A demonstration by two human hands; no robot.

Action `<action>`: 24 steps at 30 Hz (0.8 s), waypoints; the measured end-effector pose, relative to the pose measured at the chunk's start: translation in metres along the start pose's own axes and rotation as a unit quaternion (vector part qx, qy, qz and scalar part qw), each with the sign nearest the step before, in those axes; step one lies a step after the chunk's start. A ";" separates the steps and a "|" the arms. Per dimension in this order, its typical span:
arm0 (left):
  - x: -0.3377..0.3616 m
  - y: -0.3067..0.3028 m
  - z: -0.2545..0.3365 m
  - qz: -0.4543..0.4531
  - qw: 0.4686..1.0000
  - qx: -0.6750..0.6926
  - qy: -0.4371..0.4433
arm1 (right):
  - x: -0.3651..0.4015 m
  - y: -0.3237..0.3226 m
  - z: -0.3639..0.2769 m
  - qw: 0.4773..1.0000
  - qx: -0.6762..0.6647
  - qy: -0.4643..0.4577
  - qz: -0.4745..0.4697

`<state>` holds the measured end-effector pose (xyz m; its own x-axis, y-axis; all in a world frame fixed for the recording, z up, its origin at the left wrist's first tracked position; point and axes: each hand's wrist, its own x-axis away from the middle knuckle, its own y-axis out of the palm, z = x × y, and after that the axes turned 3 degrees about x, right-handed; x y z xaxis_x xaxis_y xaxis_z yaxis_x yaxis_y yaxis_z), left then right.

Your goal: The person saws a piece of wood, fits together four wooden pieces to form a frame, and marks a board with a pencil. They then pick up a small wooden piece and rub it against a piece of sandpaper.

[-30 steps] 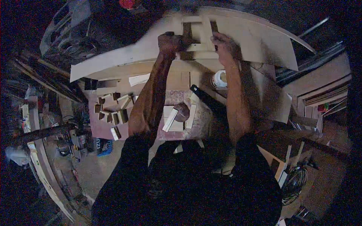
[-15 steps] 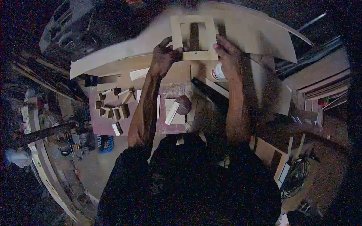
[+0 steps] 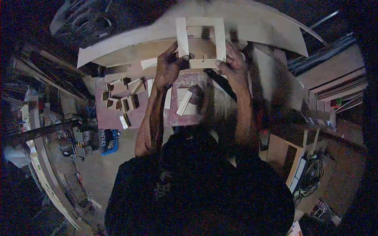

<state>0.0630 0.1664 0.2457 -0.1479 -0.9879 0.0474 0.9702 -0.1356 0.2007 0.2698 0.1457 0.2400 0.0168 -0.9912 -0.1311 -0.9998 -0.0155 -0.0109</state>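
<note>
A small rectangular frame of pale wood strips [image 3: 182, 37] is held up in front of me, above the far part of the reddish work table [image 3: 110, 122]. My left hand [image 3: 170, 63] grips its lower left corner, the thumb lying on the near face. At the lower right corner my right hand [image 3: 234, 65] is closed on it, thumb in front and fingers behind the side strip. A small dark spot shows in the middle of the bottom strip. Below the frame, a light wood strip [image 3: 184, 103] rests on the table beside a dark roundish object [image 3: 195, 94].
Several small wood blocks [image 3: 125, 104] stand grouped on the table's left. Large pale boards [image 3: 271, 29] span the far side. Blue packaging [image 3: 110, 142] is below the table at left. Coiled cable [image 3: 314, 179] lies at lower right. Planks [image 3: 340, 102] are stacked on the right.
The wooden frame has tilted a little and sits slightly lower in view, still between both hands. My right thumb has moved onto its lower corner. The white container by my right hand is now hidden.
</note>
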 end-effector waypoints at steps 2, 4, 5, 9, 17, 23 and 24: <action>0.011 -0.005 -0.003 -0.006 1.000 0.010 -0.014 | 0.011 0.009 -0.002 1.000 0.001 0.006 0.017; 0.020 -0.012 -0.007 -0.019 1.000 0.014 -0.007 | 0.017 0.016 0.006 0.999 -0.019 -0.037 0.019; 0.026 -0.014 -0.007 -0.030 0.999 0.013 0.006 | 0.020 0.022 0.003 0.998 -0.029 -0.058 0.020; 0.055 -0.015 0.014 -0.029 0.996 -0.084 0.011 | 0.038 0.036 -0.004 0.997 0.033 -0.045 0.047; 0.084 -0.051 0.010 -0.008 0.997 -0.078 -0.012 | 0.065 0.057 0.011 0.991 0.132 -0.017 -0.022; 0.085 -0.075 -0.011 0.040 0.985 -0.161 0.051 | 0.082 0.101 0.008 0.997 -0.016 -0.001 0.078; 0.082 -0.075 -0.012 0.061 0.986 -0.147 0.057 | 0.088 0.111 0.003 0.997 0.027 -0.019 0.071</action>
<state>-0.0195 0.0942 0.2223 -0.0205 -0.9980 -0.0600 0.9956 -0.0149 -0.0925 0.1601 0.0568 0.2239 -0.1226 -0.9774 -0.1721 -0.9903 0.1319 -0.0437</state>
